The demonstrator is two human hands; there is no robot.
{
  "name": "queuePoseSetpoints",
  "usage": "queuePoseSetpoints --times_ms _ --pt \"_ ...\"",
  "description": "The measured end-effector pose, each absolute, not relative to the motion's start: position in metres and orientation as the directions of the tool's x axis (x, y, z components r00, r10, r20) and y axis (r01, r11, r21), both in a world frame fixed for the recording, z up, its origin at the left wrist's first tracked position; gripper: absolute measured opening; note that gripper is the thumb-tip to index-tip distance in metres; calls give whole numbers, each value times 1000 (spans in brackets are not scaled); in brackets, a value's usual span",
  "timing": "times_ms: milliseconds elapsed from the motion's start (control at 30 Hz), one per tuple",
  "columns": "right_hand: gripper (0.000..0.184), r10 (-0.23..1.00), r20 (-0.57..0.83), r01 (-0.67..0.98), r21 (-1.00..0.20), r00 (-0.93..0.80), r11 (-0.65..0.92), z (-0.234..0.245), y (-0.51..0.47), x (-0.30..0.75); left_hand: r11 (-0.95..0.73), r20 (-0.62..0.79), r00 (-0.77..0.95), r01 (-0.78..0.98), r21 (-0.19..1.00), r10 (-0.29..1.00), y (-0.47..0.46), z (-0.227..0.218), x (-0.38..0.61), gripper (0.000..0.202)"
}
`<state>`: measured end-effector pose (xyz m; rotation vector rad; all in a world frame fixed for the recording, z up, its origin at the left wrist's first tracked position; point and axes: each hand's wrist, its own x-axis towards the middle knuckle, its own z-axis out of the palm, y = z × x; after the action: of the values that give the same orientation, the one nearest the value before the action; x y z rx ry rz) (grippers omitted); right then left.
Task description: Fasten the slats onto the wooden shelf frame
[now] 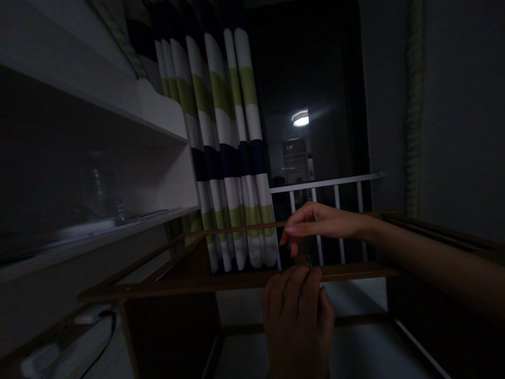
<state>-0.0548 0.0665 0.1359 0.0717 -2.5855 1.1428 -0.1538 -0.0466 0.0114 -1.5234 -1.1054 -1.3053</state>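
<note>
Far left, around 9 o'clock, there's a white shelf (118, 223) with what looks like a clear bottle (98, 187) on it, and down at 8 o'clock a power strip (92, 315) with a black cable. A striped curtain (224, 147) hangs at about 12. The brown wooden frame rail (221, 282) runs across the middle. Just past centre, about 5 o'clock, the left hand (298, 321) is curled up with its fingers pressed together, tips pinching a small metal bit (309, 260) right at the rail's top edge. The right hand (319, 221) comes in from 3 o'clock, fingers together and stretched out, thumb and forefinger dipping toward the same bit, though I can't tell if it actually grips it. Honestly my worry is the light: it's so dim the bit could slip out and vanish into the dark frame below, or sit crooked. And with both hands crowding one tiny spot, a fingertip could get nipped
</note>
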Motion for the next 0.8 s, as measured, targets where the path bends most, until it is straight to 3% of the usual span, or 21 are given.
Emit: queuePoseSetpoints --times_ms 800 --pt "38 73 301 -175 -719 -951 673 135 70 -55 -268 992 66 963 -34 111 -46 9 -153 22"
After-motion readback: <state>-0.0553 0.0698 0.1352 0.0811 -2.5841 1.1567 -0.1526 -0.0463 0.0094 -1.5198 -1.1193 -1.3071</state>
